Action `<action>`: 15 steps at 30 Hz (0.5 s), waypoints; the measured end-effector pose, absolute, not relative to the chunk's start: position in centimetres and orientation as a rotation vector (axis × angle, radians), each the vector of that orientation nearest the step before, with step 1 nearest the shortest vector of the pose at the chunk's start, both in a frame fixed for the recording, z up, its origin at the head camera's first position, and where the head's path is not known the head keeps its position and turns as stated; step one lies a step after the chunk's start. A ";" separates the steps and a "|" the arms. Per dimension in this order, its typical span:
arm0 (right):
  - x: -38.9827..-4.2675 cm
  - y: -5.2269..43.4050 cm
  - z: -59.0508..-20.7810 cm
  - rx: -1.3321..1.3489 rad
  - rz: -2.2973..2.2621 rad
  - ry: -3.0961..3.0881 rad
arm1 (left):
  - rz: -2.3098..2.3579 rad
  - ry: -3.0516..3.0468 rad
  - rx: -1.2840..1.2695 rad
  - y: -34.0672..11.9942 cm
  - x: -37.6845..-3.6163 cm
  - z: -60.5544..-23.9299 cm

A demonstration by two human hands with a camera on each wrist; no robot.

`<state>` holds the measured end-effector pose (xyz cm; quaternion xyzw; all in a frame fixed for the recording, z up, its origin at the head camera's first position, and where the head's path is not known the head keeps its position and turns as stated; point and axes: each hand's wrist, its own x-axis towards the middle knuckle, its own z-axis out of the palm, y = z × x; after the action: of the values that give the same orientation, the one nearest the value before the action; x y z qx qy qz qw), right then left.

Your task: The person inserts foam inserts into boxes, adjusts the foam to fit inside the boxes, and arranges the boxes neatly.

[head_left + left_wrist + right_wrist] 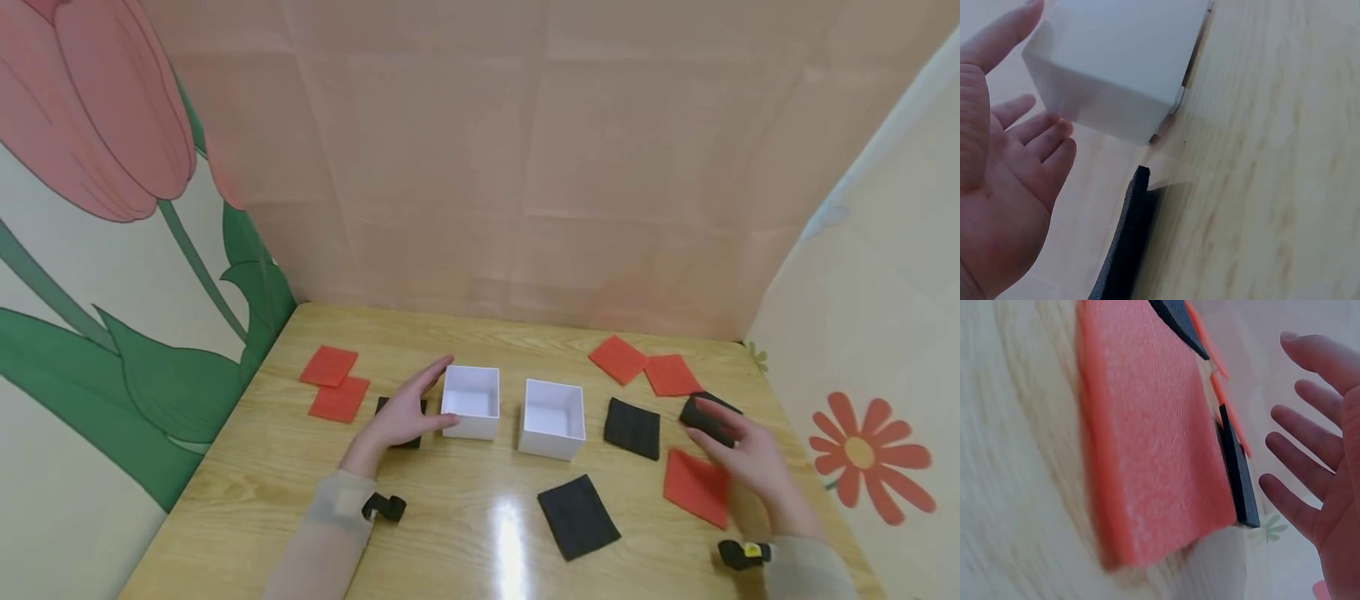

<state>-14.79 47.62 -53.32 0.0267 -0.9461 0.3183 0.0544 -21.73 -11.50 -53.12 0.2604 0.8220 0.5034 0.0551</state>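
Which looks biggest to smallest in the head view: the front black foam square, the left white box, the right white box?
1. Front black foam square, though nearest the camera.
2. Right white box and left white box look alike.

Soft light, tabletop glare, blurry wrist views

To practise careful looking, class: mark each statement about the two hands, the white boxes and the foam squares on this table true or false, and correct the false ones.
1. Two white boxes stand side by side, both open on top. True.
2. The left hand lies beside the left white box with its fingers straight. True.
3. The right hand grips a red square. False: its fingers are spread and hold nothing; it hovers by a black square and a red square.
4. Both boxes hold foam squares. False: both look empty.
5. Two red squares lie at the table's left side. True.
6. All the squares are red. False: some are black, such as the one near the front edge.
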 end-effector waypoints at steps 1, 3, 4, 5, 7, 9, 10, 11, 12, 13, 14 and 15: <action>-14.8 47.7 -53.4 0.077 0.965 -2.873 | 1.526 2.493 0.785 -11.5 -21.8 -53.2; -14.7 47.9 -53.5 0.072 0.961 -2.874 | 1.524 2.487 0.774 -11.4 -21.8 -53.3; -14.6 48.0 -53.6 0.070 0.948 -2.878 | 1.522 2.484 0.767 -11.4 -21.8 -53.3; -14.6 48.1 -53.7 0.068 0.941 -2.878 | 1.520 2.484 0.763 -11.4 -21.8 -53.4; -14.7 48.3 -53.8 0.064 0.927 -2.878 | 1.516 2.483 0.756 -11.4 -21.9 -53.4; -14.7 48.5 -53.9 0.050 0.919 -2.881 | 1.518 2.480 0.754 -11.4 -21.9 -53.5; -14.7 48.6 -54.0 0.041 0.913 -2.884 | 1.518 2.480 0.755 -11.4 -21.9 -53.5; -14.7 48.8 -54.2 0.033 0.909 -2.888 | 1.519 2.478 0.756 -11.4 -22.0 -53.5; -14.7 48.9 -54.3 0.018 0.904 -2.897 | 1.521 2.475 0.756 -11.4 -22.0 -53.6; -14.8 49.1 -54.4 0.005 0.901 -2.904 | 1.521 2.472 0.756 -11.4 -22.0 -53.6; -14.8 49.2 -54.5 -0.007 0.896 -2.913 | 1.520 2.470 0.755 -11.4 -22.0 -53.7; -14.8 49.3 -54.7 -0.017 0.894 -2.919 | 1.518 2.469 0.757 -11.4 -22.1 -53.7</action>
<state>-14.77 49.30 -54.67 -0.0057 -0.9552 0.2925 0.0441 -22.06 -11.37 -53.72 0.2519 0.8221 0.5053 0.0731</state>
